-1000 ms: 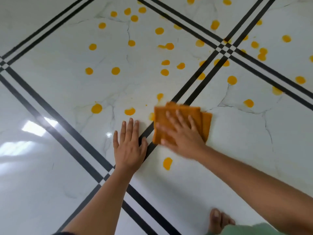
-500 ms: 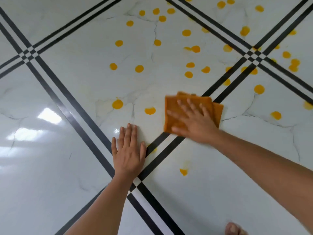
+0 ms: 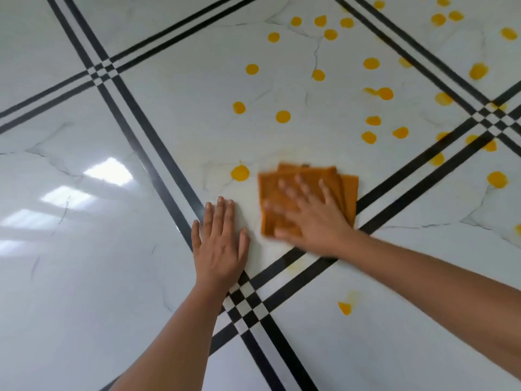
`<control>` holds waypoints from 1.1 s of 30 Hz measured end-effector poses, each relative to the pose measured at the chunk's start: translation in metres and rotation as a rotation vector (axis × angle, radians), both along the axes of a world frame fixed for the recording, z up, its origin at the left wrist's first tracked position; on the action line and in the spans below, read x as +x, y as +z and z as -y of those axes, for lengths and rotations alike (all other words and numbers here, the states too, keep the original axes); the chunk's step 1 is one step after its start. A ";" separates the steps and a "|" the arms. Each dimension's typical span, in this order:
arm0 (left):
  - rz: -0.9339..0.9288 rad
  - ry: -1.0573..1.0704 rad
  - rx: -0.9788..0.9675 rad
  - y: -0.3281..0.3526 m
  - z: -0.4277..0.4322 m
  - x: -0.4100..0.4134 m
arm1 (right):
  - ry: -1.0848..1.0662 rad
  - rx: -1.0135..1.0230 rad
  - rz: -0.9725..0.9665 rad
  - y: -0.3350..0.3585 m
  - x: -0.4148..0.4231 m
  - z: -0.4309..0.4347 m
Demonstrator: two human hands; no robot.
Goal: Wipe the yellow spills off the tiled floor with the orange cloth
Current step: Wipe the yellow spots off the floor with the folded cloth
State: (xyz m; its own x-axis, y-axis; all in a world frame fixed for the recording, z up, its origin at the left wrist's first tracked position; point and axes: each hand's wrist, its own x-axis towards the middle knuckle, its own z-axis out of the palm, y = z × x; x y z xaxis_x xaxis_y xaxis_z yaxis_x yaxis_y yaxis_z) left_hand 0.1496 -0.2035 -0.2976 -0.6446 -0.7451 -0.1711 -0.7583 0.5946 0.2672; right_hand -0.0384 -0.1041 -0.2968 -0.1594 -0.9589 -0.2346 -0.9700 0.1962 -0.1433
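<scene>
A folded orange cloth (image 3: pixel 346 184) lies flat on the white marble tile floor (image 3: pixel 141 277), and my right hand (image 3: pixel 313 218) presses on it with spread, straight fingers, blurred by motion. My left hand (image 3: pixel 220 244) rests flat on the floor just left of the cloth, fingers together and straight. One yellow spill (image 3: pixel 240 173) sits right beside the cloth's left edge. Several more yellow spills (image 3: pixel 282 116) dot the tile beyond, toward the upper right. A half-wiped yellow spot (image 3: pixel 345 307) with a faint smear lies below my right forearm.
Double black lines (image 3: pixel 158 153) cross the floor diagonally and meet in a checkered joint (image 3: pixel 245 300) near my left wrist. Another joint (image 3: pixel 490 117) lies at the right. Window glare (image 3: pixel 108 172) reflects on the left tile, which shows no spills.
The cloth under my right hand slid left over the yellow spot that lay between the hands; that spot no longer shows. The view shifted, and the foot has left the frame. My left hand stayed planted.
</scene>
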 end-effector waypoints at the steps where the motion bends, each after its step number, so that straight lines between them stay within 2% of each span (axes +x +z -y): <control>1: 0.003 0.011 -0.008 0.000 0.003 0.001 | 0.194 -0.030 -0.003 -0.001 0.009 -0.019; 3: 0.015 0.031 -0.015 -0.002 0.010 0.007 | 0.426 -0.046 -0.047 -0.003 -0.013 -0.025; 4: 0.014 0.034 -0.019 -0.002 0.013 0.007 | 0.371 -0.017 -0.078 -0.002 -0.028 -0.014; 6: 0.008 0.041 -0.024 -0.002 0.019 0.007 | -0.063 0.029 -0.024 0.004 -0.034 0.015; 7: 0.004 0.051 -0.025 -0.002 0.022 0.006 | -0.192 0.028 -0.041 0.002 -0.026 0.025; 8: 0.002 0.061 -0.024 -0.003 0.026 0.005 | -0.206 0.016 -0.042 0.003 -0.014 0.029; 11: -0.013 0.096 -0.034 -0.006 0.039 0.002 | 0.137 0.052 0.002 0.005 0.003 0.030; 12: -0.016 0.105 -0.034 -0.007 0.044 0.003 | 0.162 0.070 0.006 0.006 -0.004 0.039; 15: -0.015 0.095 -0.041 -0.011 0.052 0.007 | -0.081 0.050 0.047 0.006 -0.016 0.095; 17: -0.018 0.093 -0.048 -0.011 0.052 0.009 | -0.141 0.028 0.047 0.007 -0.001 0.119; 18: -0.020 0.103 -0.054 -0.011 0.050 0.010 | -0.071 0.020 0.032 0.006 0.006 0.118; 20: -0.024 0.119 -0.053 -0.010 0.048 0.012 | 0.217 -0.028 0.001 0.003 0.011 0.094; 22: -0.018 0.118 -0.045 -0.010 0.047 0.013 | 0.436 0.041 -0.034 0.006 -0.004 0.079; 23: -0.017 0.115 -0.045 -0.010 0.047 0.013 | 0.424 0.072 -0.058 0.006 -0.013 0.085; 26: 0.004 0.099 -0.036 -0.010 0.046 0.013 | 0.007 0.038 -0.002 0.008 -0.008 0.118; 27: 0.007 0.095 -0.032 -0.009 0.046 0.013 | -0.030 0.018 0.007 0.007 0.003 0.120; 28: 0.002 0.091 -0.029 -0.008 0.045 0.014 | 0.033 -0.004 0.009 0.005 0.012 0.112; 31: -0.001 0.039 -0.017 -0.006 0.036 0.017 | 0.420 -0.004 -0.004 0.000 0.003 0.058; 32: 0.005 0.013 -0.014 -0.006 0.031 0.018 | 0.407 0.028 -0.017 0.001 -0.012 0.051; 33: 0.009 -0.012 -0.011 -0.005 0.025 0.019 | 0.293 0.067 -0.045 0.001 -0.026 0.051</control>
State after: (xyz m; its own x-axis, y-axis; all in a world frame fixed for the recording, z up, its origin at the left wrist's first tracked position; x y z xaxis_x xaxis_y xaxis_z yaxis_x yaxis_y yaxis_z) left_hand 0.1683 -0.2290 -0.3026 -0.6523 -0.7389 -0.1693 -0.7532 0.6068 0.2539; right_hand -0.0646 -0.1552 -0.2956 0.1098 -0.9483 -0.2979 -0.9918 -0.0849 -0.0954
